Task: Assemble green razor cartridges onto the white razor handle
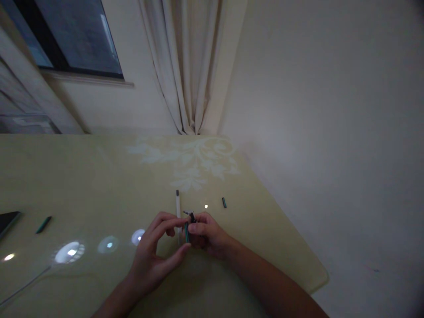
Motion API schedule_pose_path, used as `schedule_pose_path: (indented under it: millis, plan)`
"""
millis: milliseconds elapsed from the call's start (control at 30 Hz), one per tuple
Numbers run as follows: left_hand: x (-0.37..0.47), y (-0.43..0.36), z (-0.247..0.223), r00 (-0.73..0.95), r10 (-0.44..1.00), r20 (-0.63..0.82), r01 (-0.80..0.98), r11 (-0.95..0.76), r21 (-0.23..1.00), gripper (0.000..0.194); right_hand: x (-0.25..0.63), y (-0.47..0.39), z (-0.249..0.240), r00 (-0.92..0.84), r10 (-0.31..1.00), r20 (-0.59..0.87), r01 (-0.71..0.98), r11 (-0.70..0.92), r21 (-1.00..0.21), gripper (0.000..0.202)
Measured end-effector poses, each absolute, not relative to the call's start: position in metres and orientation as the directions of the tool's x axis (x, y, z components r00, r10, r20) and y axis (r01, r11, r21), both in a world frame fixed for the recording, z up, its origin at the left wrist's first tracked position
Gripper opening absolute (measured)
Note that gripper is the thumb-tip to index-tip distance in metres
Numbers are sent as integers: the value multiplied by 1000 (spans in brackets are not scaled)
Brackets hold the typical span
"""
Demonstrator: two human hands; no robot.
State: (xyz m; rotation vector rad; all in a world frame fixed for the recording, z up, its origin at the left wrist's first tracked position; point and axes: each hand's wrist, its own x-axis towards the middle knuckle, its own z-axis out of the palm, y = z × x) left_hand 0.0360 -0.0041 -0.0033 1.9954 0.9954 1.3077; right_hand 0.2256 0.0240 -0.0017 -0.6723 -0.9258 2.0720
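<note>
My left hand (154, 247) has its thumb and index finger closed on the two ends of a short dark stick with a teal stripe (187, 232), held upright. Close against it, my right hand (209, 232) pinches a small dark metallic piece (192, 217) with a thin tip pointing left; its exact kind is too small to make out. Behind my left fingers lies a slim white pen-like stick (178, 204) with a dark end, its lower part partly hidden. Right of my hands, a similar short dark-and-teal piece (224, 202) rests on the table.
The pale yellow-green glossy table (265, 247) carries a white floral pattern and lamp reflections. To the left are another dark green stick (43, 225), a black flat object (7, 221) and a thin white cable (26, 285). A curtain (188, 66) hangs beyond the far edge.
</note>
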Motion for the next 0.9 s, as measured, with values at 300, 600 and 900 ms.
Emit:
schedule_pose_path:
  millis: [300, 600, 900]
  plan:
    - [38, -1, 7, 157, 973, 169, 55, -179, 982, 30, 240, 28, 3, -372, 925, 81, -147, 28, -989, 29]
    - [42, -3, 7, 334, 909, -251, -18, 272, 962, 51, 250, 23, 11, -447, 561, 697, 391, 823, -411, 13]
    - [53, -3, 6, 291, 879, -377, -95, 419, 903, 52, 247, 24, 3, -459, 555, 694, 505, 806, -310, 7]
